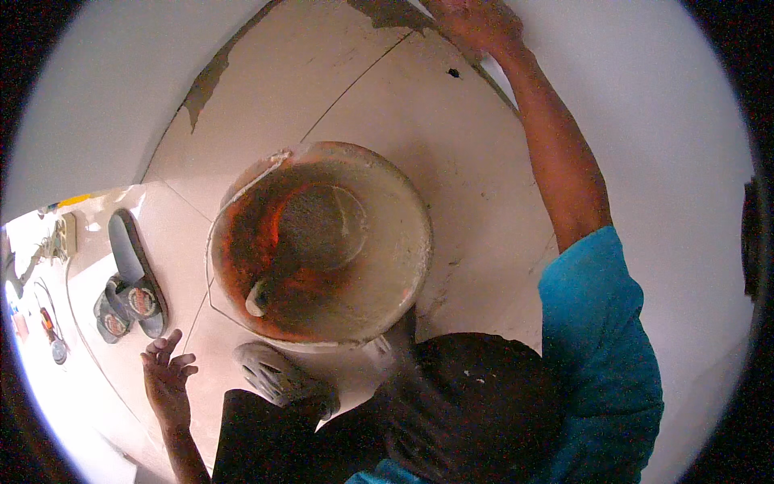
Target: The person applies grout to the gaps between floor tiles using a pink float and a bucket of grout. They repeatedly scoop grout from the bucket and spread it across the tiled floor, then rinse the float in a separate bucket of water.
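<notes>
1. Your right hand [476, 24] was raised to the wall [645, 97] at the top of the view, pressed at the edge where white coating met bare patch. Whether it gripped a tool could not be told; the fingers were blurred and cut by the rim.
2. Your right arm was almost fully extended upward, the blue sleeve [597, 339] bunched at the shoulder.
3. Your left hand [168, 371] hung low beside your knee, open, fingers loosely spread, holding nothing.
4. The bucket [387, 185] of grey mix stood on the tiled floor [451, 137] directly below you, a light-handled tool [260, 297] resting inside it.
5. For sound work at this reach, you needed even pressure along the coating edge and your weight kept clear of the bucket.
6. A pair of sandals [129, 282] lay to the left.
</notes>
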`<state>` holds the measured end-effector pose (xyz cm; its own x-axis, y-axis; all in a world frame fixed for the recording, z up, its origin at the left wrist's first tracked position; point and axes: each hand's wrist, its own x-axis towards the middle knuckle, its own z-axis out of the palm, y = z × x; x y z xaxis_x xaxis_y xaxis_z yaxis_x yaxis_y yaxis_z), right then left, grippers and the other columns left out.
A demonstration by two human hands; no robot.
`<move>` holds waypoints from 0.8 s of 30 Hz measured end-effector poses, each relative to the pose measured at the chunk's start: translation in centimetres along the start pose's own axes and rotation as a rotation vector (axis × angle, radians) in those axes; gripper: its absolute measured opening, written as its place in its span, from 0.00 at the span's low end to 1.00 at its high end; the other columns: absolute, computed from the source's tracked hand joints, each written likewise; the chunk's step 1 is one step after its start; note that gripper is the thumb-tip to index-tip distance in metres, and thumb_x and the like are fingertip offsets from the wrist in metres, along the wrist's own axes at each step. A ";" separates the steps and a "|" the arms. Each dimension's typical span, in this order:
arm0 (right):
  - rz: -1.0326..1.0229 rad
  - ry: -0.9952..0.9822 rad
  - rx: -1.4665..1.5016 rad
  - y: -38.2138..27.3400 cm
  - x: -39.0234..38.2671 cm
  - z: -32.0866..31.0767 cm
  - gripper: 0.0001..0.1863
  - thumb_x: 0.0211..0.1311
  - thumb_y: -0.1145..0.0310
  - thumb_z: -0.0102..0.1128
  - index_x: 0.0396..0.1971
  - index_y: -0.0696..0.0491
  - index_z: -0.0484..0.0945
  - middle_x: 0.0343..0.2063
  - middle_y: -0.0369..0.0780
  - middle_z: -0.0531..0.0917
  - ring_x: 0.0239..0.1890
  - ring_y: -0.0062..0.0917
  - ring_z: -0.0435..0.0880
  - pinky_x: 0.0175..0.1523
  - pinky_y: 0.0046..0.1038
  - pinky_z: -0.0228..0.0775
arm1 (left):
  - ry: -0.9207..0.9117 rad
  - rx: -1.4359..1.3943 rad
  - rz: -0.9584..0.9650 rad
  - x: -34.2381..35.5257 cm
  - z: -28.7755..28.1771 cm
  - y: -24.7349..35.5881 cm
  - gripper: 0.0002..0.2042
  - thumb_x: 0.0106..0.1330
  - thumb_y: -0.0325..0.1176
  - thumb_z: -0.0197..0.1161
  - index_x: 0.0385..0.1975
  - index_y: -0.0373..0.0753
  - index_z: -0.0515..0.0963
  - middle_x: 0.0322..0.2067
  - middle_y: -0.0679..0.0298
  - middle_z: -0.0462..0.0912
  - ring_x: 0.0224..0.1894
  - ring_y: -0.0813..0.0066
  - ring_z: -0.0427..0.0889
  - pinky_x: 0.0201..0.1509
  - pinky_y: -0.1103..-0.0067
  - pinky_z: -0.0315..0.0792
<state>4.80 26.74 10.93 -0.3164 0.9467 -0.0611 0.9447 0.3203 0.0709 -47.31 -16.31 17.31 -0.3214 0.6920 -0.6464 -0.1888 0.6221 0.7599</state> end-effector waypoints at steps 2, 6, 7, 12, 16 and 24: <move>0.034 -0.003 -0.016 0.2 -0.1 0.4 0.25 0.58 0.66 0.54 0.58 0.40 0.70 0.57 0.36 0.73 0.59 0.35 0.70 0.61 0.41 0.59 | 0.014 -0.004 -0.024 -0.1 -1.0 -0.4 0.21 0.73 0.53 0.39 0.49 0.42 0.68 0.54 0.51 0.74 0.36 0.71 0.82 0.37 0.78 0.76; 0.063 0.001 -0.042 -1.1 1.1 1.5 0.26 0.57 0.68 0.55 0.59 0.39 0.69 0.57 0.36 0.73 0.60 0.35 0.69 0.62 0.41 0.58 | 0.038 -0.042 -0.044 -0.3 -1.9 -1.1 0.21 0.74 0.53 0.39 0.49 0.42 0.68 0.54 0.51 0.74 0.35 0.72 0.82 0.37 0.78 0.77; 0.066 0.000 -0.045 -1.7 1.4 1.7 0.27 0.57 0.69 0.55 0.59 0.39 0.69 0.58 0.35 0.72 0.60 0.35 0.69 0.62 0.41 0.58 | 0.042 -0.049 -0.039 -0.3 -1.9 -1.1 0.21 0.74 0.52 0.38 0.49 0.42 0.68 0.53 0.51 0.74 0.35 0.72 0.82 0.36 0.78 0.77; 0.031 -0.004 -0.042 -3.1 1.9 0.7 0.29 0.55 0.71 0.57 0.59 0.38 0.68 0.58 0.34 0.71 0.61 0.34 0.68 0.63 0.40 0.57 | 0.024 -0.089 -0.040 0.0 -1.8 -1.2 0.21 0.74 0.53 0.38 0.48 0.42 0.68 0.53 0.51 0.75 0.35 0.71 0.82 0.36 0.79 0.76; -0.055 0.003 0.022 -3.9 0.0 -0.8 0.31 0.54 0.73 0.58 0.60 0.37 0.67 0.59 0.34 0.70 0.62 0.33 0.67 0.64 0.40 0.56 | 0.044 -0.072 -0.051 -0.1 -1.7 -1.1 0.21 0.74 0.53 0.37 0.48 0.42 0.68 0.53 0.51 0.75 0.35 0.72 0.82 0.35 0.79 0.76; -0.286 0.239 0.039 2.2 -15.5 7.7 0.30 0.46 0.85 0.54 0.51 0.42 0.78 0.52 0.36 0.79 0.60 0.32 0.72 0.63 0.39 0.60 | 0.086 -0.069 -0.072 0.1 -2.6 -1.7 0.21 0.74 0.53 0.37 0.48 0.42 0.68 0.52 0.51 0.75 0.34 0.72 0.81 0.35 0.79 0.76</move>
<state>12.48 12.52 4.41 -0.5749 0.8022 0.1611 0.8163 0.5758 0.0460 -49.44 -18.25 16.09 -0.3827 0.6106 -0.6933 -0.2766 0.6403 0.7166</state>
